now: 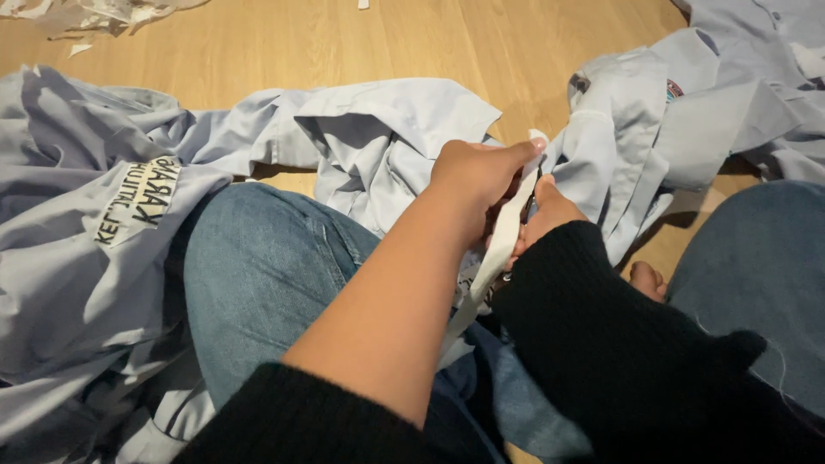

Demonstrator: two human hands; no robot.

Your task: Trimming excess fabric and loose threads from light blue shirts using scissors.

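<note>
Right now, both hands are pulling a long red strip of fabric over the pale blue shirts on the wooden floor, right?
Not quite: the head view shows the strip of fabric is white, not red. Both hands, left and right, do hold it over the pale blue shirts on the wooden floor.

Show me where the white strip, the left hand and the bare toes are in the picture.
white strip (503,245), head view, middle of the band between the hands
left hand (477,172), head view, back of the hand
bare toes (646,279), head view, top of the toes

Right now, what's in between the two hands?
A white fabric strip runs between the left hand and the right hand; both pinch it. The head view shows this.
</note>
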